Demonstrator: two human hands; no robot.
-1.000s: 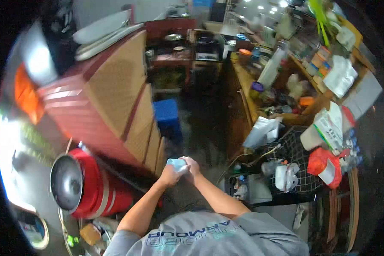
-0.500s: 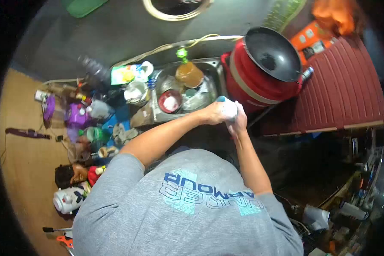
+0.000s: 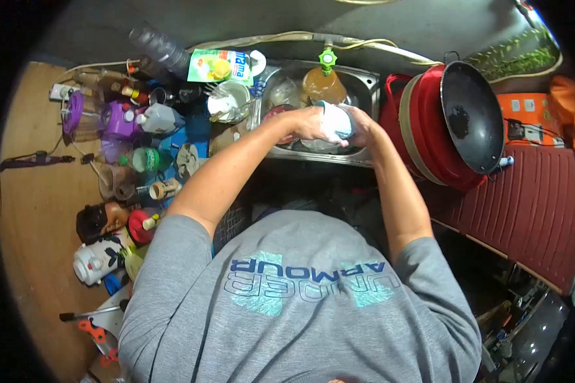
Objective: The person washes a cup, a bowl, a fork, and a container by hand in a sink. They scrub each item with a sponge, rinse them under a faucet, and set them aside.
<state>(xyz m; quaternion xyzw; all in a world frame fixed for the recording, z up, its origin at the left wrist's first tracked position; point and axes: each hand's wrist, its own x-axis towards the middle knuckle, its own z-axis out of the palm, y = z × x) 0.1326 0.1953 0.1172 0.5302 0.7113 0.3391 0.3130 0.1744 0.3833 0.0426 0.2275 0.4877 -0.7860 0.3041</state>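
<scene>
A white and pale blue cup (image 3: 337, 121), covered in suds, is held between my two hands above the front of the metal sink (image 3: 372, 80). My left hand (image 3: 308, 122) grips its left side. On the other side, my right hand (image 3: 363, 126) wraps round the cup, with the fingers partly hidden. Behind the hands, a brown container (image 3: 324, 86) stands in the sink under the green tap handle (image 3: 328, 59). A red bowl (image 3: 280, 115) in the sink is partly covered by my left forearm.
A black wok (image 3: 473, 118) leans against a red container (image 3: 421, 121) right of the sink. A tub with utensils (image 3: 229, 102) and a green packet (image 3: 220, 66) are on the left. Farther left are a purple blender (image 3: 118, 121) and several bottles. A maroon ridged panel (image 3: 524, 210) lies right.
The camera view has shifted, so the surroundings sit differently in it. My hands and the cup are now over the sink's front part, rather than at its right front corner.
</scene>
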